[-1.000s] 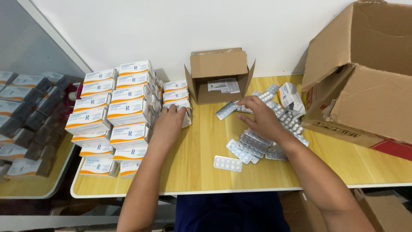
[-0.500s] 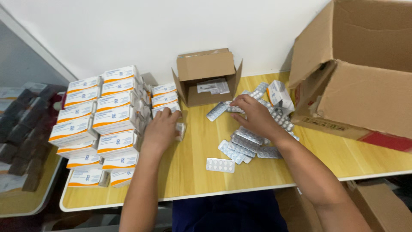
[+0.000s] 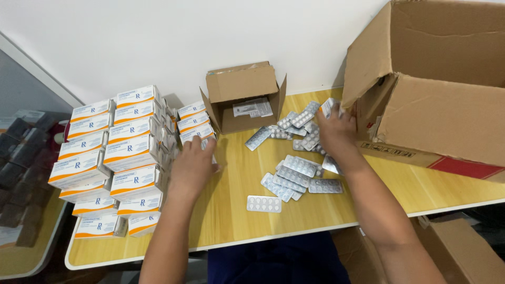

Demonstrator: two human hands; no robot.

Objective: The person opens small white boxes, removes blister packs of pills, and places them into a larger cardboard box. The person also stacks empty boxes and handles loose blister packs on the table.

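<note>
My left hand (image 3: 192,167) lies over a small white and orange medicine box (image 3: 212,152) at the front of a short row of like boxes (image 3: 193,122), fingers curled on it. My right hand (image 3: 336,134) reaches to the far right of a loose pile of silver blister packs (image 3: 294,171), close to the big carton. Its fingers are closed on one blister pack (image 3: 327,107). A small open cardboard box (image 3: 243,87) with leaflets inside stands behind the pile, between both hands.
A tall stack of white and orange medicine boxes (image 3: 113,152) fills the left of the wooden table (image 3: 231,221). A large open cardboard carton (image 3: 442,105) lies on its side at the right. Dark boxes (image 3: 21,158) sit on a lower table at far left.
My right hand has moved right from the middle of the blister pile to its far edge by the big carton. My left hand stays on the small box.
</note>
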